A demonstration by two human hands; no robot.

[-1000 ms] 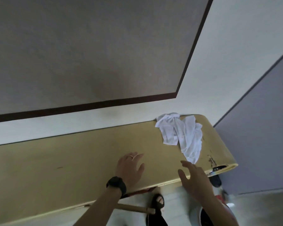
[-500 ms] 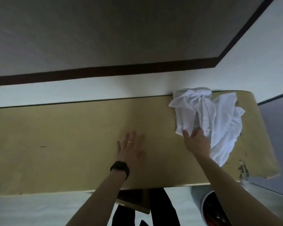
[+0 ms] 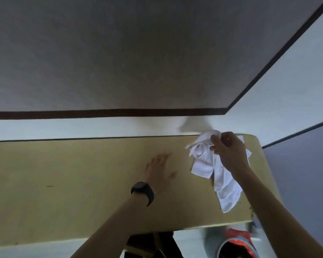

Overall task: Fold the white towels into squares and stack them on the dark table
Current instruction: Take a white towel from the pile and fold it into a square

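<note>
Now my right hand (image 3: 229, 153) is up near the far right corner of the desk (image 3: 63, 183), its fingers (image 3: 215, 139) curled and pinching a bunched fold of the white towel (image 3: 222, 181); the gripped part sits at my fingertips close to the desk's far edge, by the pale wall, and whether it is lifted clear of the top I cannot tell; the rest of the cloth trails crumpled from under my palm toward me, lying on the desk and ending in a point short of the near edge; my wrist and forearm cover the towel's right side, so how far it spreads there is hidden; my left hand (image 3: 160, 172) rests palm down on the desk to the left of the towel, fingers straight and spread, holding nothing, apart from the cloth; it is blurred, so the fingertips are hard to make out; a ring (image 3: 158, 158) shows on one finger and a black watch (image 3: 143, 191) on the wrist; below the desk's near edge a red object (image 3: 239, 239) is cut off by the frame and too blurred to name.
</note>
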